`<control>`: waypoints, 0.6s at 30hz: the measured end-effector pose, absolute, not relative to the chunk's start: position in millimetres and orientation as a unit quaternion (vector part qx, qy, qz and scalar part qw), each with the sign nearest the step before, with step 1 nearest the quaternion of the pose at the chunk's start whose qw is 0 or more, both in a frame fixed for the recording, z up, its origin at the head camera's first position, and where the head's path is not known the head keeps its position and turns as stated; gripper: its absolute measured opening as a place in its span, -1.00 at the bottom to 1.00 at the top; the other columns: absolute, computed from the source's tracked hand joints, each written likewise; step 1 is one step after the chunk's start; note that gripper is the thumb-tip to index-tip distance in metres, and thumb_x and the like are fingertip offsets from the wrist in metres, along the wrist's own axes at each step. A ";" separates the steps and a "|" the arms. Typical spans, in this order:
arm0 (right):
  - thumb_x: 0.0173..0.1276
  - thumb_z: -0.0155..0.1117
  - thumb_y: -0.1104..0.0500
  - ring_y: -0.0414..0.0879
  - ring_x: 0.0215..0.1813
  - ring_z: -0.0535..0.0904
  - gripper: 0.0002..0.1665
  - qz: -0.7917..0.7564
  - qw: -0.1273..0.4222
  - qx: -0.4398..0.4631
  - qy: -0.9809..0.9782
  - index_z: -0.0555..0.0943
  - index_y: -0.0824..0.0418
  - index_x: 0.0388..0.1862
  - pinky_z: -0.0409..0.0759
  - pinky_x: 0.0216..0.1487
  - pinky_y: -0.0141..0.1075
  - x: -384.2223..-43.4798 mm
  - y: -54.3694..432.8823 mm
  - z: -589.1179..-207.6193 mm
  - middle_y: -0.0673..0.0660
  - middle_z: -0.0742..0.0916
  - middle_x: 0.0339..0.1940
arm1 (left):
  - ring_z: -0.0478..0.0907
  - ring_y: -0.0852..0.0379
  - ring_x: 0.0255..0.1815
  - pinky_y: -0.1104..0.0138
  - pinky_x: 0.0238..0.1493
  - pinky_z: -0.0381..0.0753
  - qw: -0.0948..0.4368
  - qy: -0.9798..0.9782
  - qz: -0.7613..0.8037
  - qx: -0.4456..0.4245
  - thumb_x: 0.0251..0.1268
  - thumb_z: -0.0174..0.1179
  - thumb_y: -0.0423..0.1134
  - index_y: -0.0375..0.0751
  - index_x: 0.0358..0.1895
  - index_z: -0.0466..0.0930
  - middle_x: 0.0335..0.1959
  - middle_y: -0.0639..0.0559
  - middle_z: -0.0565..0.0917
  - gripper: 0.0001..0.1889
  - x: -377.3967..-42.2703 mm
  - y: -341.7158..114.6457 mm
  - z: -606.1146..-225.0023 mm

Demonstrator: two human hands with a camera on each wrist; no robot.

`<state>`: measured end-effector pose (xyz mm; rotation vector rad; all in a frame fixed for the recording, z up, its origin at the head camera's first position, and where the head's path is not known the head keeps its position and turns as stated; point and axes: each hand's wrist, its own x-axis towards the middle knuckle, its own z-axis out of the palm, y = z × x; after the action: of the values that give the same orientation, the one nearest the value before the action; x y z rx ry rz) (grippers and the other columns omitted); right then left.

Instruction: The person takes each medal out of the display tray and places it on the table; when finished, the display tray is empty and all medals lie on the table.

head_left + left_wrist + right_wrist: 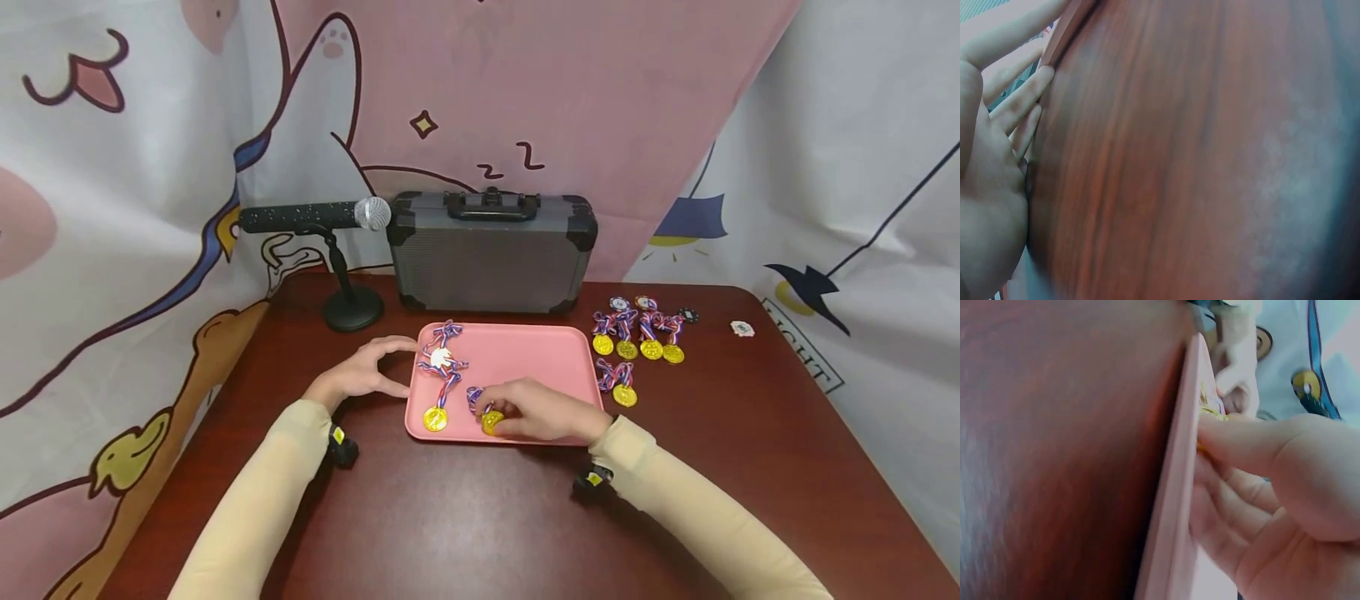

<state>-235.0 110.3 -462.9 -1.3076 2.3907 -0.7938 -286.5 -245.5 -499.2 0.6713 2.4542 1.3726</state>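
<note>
My right hand [534,408] is over the pink tray [517,350], its thumb and fingers pinching a gold medal [492,422] with a red, white and blue ribbon. In the right wrist view, the fingers [1235,506] hide most of that medal. Two more ribboned medals lie along the tray's left side: a shiny upper medal [441,358] and a lower medal [436,418]. My left hand [364,371] is at the tray's left edge, thumb and fingers spread; it holds nothing. The left wrist view shows its fingers [1022,100] beside the tray's rim.
Several ribboned medals [651,348] lie on the table right of the tray, with poker chips [619,303] behind them. One pale chip [742,329] sits farther right. A grey case [491,262] stands behind the tray, with a microphone on a stand [352,307] to its left.
</note>
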 end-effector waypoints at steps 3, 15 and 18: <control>0.44 0.48 0.20 -0.22 -0.17 0.62 -0.63 -0.324 0.164 -0.422 0.831 0.72 0.03 0.19 0.66 -0.06 -0.30 -240.4 118.9 -460.4 -0.12 0.73 -0.06 | 0.11 -0.26 0.62 -0.30 0.60 -0.06 0.125 0.843 0.470 0.231 -0.03 0.65 -0.36 -0.26 0.44 0.53 0.53 -0.23 0.41 -0.16 -285.9 -244.0 -494.5; 0.35 0.53 0.30 -0.03 -0.23 0.73 -0.53 -0.456 0.115 -0.377 0.798 0.61 0.27 0.20 0.69 -0.14 -0.27 -253.0 156.1 -444.5 0.10 0.75 -0.23 | 0.17 -0.29 0.58 -0.32 0.57 0.00 0.123 0.837 0.475 0.240 -0.01 0.63 -0.40 -0.35 0.39 0.55 0.48 -0.30 0.44 -0.21 -270.4 -237.6 -469.6; 0.34 0.52 0.32 -0.01 -0.20 0.73 -0.54 -0.467 0.098 -0.369 0.798 0.63 0.28 0.19 0.69 -0.16 -0.30 -256.6 169.5 -437.4 0.10 0.77 -0.20 | 0.14 -0.27 0.60 -0.30 0.59 -0.03 0.125 0.839 0.477 0.230 -0.03 0.63 -0.40 -0.32 0.41 0.54 0.50 -0.26 0.43 -0.19 -275.9 -239.9 -480.8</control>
<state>-256.6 169.5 -437.4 -1.0916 2.3624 -1.3810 -275.9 -239.9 -480.8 0.6690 2.4463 1.3886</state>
